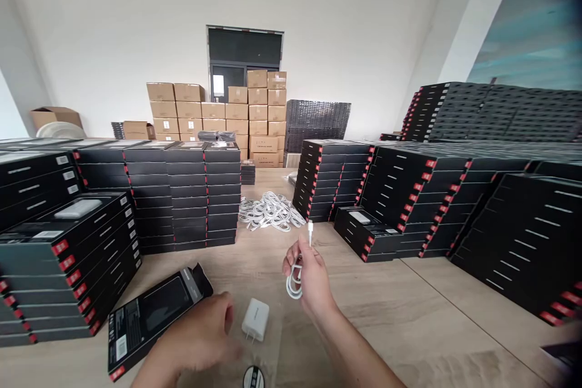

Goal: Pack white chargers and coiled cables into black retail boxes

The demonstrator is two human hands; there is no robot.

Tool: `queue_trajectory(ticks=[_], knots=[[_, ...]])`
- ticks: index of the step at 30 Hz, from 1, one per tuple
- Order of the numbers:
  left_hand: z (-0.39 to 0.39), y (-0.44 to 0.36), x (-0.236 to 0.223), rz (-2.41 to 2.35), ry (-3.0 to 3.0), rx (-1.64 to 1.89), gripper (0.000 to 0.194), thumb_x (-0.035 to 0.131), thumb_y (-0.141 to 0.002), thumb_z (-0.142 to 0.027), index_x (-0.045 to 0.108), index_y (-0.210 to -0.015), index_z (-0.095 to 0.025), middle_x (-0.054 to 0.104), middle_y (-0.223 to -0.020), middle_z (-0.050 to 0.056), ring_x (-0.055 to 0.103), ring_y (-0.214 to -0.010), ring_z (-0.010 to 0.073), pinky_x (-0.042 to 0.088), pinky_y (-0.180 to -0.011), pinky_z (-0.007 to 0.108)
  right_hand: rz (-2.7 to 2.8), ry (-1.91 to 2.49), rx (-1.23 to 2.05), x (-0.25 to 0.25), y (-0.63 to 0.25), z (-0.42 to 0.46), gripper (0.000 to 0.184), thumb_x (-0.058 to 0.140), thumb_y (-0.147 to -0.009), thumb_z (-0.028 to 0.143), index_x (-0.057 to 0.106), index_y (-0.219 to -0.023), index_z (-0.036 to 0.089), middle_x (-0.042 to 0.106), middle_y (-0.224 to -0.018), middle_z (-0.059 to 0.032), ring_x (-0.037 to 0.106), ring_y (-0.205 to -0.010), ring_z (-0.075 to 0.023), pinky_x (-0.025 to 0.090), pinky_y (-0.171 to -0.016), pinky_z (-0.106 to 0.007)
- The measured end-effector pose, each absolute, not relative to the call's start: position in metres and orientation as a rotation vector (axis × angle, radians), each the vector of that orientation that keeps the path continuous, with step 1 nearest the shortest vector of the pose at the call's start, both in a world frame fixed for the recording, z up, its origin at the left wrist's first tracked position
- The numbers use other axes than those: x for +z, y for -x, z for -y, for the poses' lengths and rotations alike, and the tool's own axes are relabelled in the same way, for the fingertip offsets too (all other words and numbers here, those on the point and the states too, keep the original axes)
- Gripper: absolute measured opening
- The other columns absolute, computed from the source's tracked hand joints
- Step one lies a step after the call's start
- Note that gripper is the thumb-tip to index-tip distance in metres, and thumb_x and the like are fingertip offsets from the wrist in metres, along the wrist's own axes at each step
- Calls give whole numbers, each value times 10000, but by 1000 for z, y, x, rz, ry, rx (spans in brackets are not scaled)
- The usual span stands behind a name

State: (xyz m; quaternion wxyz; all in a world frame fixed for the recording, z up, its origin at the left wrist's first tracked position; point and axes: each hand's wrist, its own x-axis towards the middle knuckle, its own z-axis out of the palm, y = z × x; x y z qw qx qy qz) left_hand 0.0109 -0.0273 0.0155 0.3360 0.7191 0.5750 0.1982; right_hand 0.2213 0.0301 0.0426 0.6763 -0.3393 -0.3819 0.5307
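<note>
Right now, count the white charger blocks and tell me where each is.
3: one charger block on the table, by the left hand; one atop the front-left box stack; one on the low black boxes at right. More may be hidden.

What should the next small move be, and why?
Probably pick up the white charger with the left hand: it lies right beside that hand, while the right hand holds a coiled white cable.
</note>
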Motion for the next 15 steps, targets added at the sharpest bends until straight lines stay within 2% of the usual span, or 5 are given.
queue_trajectory(ticks=[4,8,11,13,15], knots=[[30,-29,1,-1538,-1868,603,121,628,-536,-154,537,-556,-231,528,-604,-21,454,-582,173,253,-556,267,827,780,1174,42,-224,-32,387,697,-720,483,473,-576,203,500,-497,64,490,-402,-102,316,-429,-230],[21,-55,-6,-1421,-1643,1000,174,566,-658,-173,475,-522,-231,501,-561,-23,493,-609,178,326,-604,271,789,810,1166,42,-224,-32,208,710,-678,337,597,-790,203,548,-533,66,536,-455,-124,306,-426,-224],[15,-73,-8,-1402,-1501,1114,56,481,-766,-209,527,-791,-229,579,-689,-9,555,-627,174,378,-547,254,847,851,1070,43,-222,-27,212,625,-717,301,634,-904,200,622,-597,27,588,-550,-164,363,-461,-242],[14,-83,-8,-1327,-1278,1255,304,499,-794,-253,462,-1094,-222,623,-815,14,605,-655,180,400,-482,239,945,927,956,44,-219,-22,195,573,-769,334,658,-874,193,701,-740,-27,617,-651,-193,396,-496,-259],[14,-91,-6,-1172,-1019,1415,548,585,-774,-293,346,-1263,-226,639,-907,39,647,-735,199,453,-492,241,1050,989,865,42,-214,-17,244,528,-828,377,671,-896,191,731,-914,-57,626,-724,-207,425,-539,-274]])
